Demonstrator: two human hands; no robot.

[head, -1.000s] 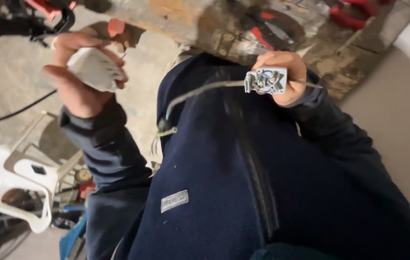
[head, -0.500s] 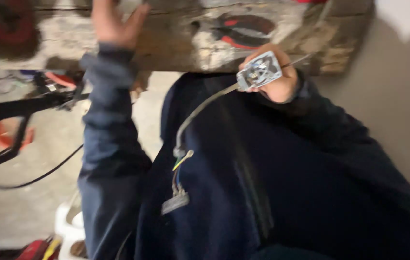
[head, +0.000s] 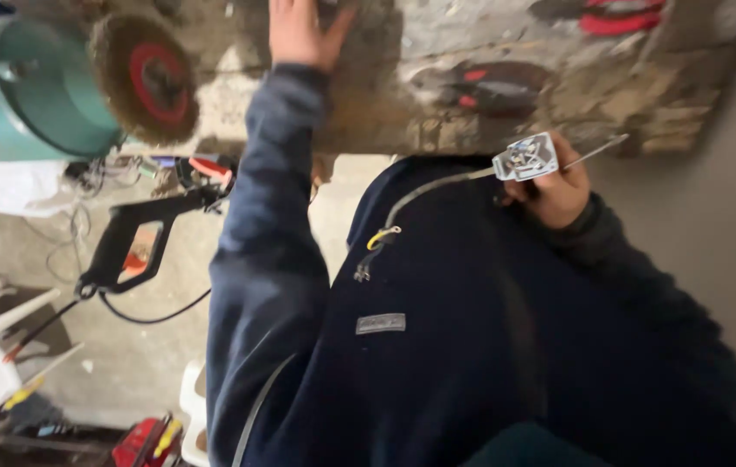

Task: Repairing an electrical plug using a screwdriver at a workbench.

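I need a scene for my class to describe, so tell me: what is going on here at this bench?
A person in a dark blue jacket works at a worn bench. The right hand holds an opened white plug together with a thin screwdriver; the plug's grey cable hangs down with bare wire ends. The left hand reaches flat onto the bench top, holding nothing that shows. A wire wheel on a green grinder sits to the left, and red-handled pliers lie at the far right.

- small grey label (head: pixel 380 323): rectangular patch on the dark navy jacket, at centre of the frame, slightly below the middle; its print is blurred.
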